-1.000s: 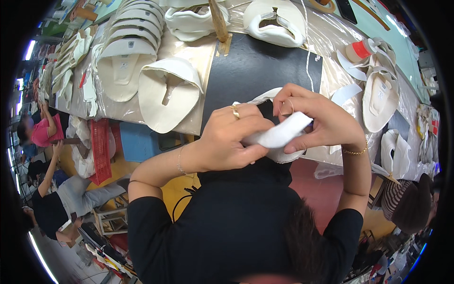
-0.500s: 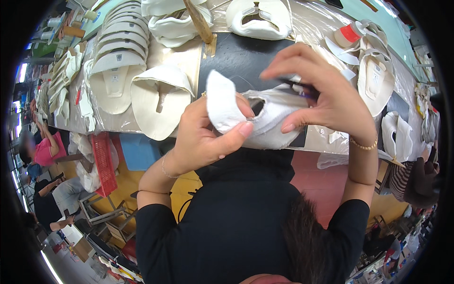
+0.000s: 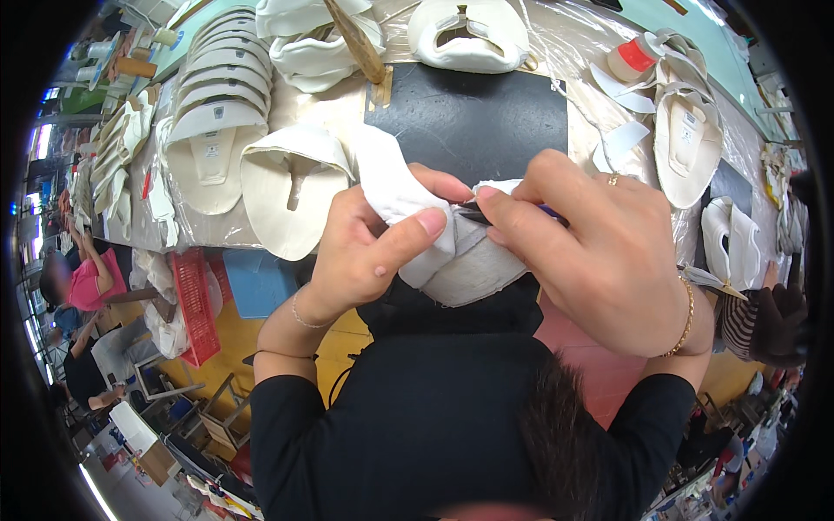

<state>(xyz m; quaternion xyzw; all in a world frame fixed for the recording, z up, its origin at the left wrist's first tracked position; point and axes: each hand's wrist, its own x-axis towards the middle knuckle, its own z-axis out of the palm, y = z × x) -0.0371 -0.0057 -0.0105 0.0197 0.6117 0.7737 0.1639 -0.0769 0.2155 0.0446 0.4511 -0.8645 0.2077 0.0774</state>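
Note:
A white padded fabric piece [image 3: 475, 267], stitched along a seam and with a curved white flap [image 3: 388, 178] standing up at its left, is held over the table's near edge. My left hand [image 3: 369, 239] is closed on it, thumb on top and forefinger behind. At the piece's upper edge, my right hand [image 3: 599, 243] has thumb and forefinger pinched together. A slim dark tool [image 3: 553, 212] shows partly beneath those fingers; its kind is hidden. Just beyond both hands lies a black mat [image 3: 469, 113].
A nested row of cream moulded pieces [image 3: 217, 113] stands at left, beside a single cream piece [image 3: 295, 195]. A wooden stick [image 3: 358, 43] rises near white padded pieces [image 3: 469, 35]. A red-and-white bottle [image 3: 634, 56] is at far right. A red crate [image 3: 195, 304] stands below the table.
My right hand has come down and left onto the piece's upper edge, its raised fingers now pinched. The piece has turned, covering its opening, while my left hand keeps its grip.

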